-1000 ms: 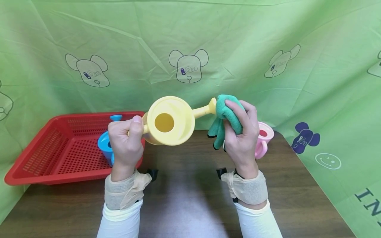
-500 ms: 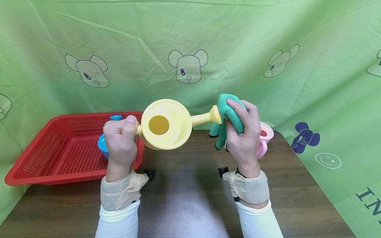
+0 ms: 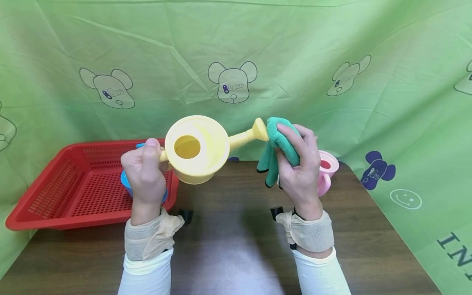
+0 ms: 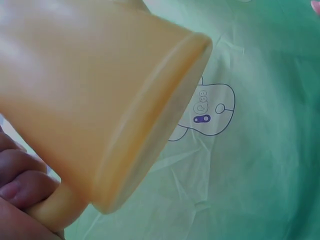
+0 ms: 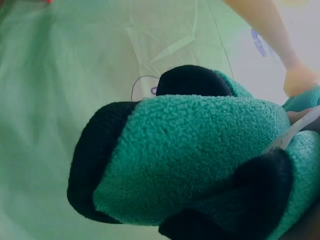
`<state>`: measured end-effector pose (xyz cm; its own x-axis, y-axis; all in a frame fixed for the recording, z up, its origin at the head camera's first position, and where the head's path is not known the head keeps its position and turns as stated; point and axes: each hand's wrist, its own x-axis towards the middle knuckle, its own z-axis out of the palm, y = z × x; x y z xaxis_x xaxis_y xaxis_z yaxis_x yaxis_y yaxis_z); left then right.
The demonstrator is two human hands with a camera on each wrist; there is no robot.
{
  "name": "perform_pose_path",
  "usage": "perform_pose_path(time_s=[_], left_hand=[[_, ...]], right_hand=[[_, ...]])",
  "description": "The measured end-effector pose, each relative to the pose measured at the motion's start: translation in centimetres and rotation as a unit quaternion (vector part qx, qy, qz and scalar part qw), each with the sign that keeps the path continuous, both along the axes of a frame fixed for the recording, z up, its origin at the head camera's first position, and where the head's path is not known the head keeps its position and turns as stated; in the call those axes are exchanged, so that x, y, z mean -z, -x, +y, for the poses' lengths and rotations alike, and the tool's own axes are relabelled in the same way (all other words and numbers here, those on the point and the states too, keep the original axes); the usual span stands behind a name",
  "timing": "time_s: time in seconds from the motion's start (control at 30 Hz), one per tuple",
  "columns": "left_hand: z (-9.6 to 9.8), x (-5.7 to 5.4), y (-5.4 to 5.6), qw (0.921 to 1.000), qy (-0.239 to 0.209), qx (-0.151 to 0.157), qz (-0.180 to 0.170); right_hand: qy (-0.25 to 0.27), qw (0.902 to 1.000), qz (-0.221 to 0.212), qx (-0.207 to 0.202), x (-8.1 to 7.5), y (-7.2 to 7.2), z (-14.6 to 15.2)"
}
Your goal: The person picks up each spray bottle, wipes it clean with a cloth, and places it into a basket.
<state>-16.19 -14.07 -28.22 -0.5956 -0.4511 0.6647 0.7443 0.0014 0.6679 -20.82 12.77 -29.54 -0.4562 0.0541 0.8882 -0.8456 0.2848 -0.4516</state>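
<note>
A yellow watering can is held up above the table, its round top opening facing me and its spout pointing right. My left hand grips the can's handle; curled fingers show around it in the left wrist view. In my right hand is a bunched green cloth with black edging, its loose folds hanging below. The cloth is right beside the spout's flared head; whether they touch is hard to tell. In the right wrist view the cloth fills the middle.
A red perforated basket stands at the left, with a blue watering can inside, partly hidden by my left hand. A pink watering can stands behind my right hand. Green printed fabric hangs behind the brown table.
The yellow watering can has shifted left, and its spout dipped, then rose again. My left hand has moved slightly left with it. The right hand and cloth have moved only a little.
</note>
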Motion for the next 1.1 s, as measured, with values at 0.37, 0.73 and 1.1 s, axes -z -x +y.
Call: perform_pose_path(time_s=[0.37,0.73,1.1], left_hand=[[0.17,-0.31,0.21,0.9967,-0.067,0.045,0.000],[0.16,-0.60,0.24,0.9887,-0.122,0.088,-0.004],[0.27,-0.36,0.30,0.9837,-0.084,0.158,-0.012]], right_hand=[[-0.001,1.0000,0.006,-0.005,-0.03,0.07,-0.16],[-0.013,0.9998,-0.013,-0.007,-0.05,0.26,-0.40],[-0.016,0.9971,-0.010,-0.074,0.22,0.03,-0.87]])
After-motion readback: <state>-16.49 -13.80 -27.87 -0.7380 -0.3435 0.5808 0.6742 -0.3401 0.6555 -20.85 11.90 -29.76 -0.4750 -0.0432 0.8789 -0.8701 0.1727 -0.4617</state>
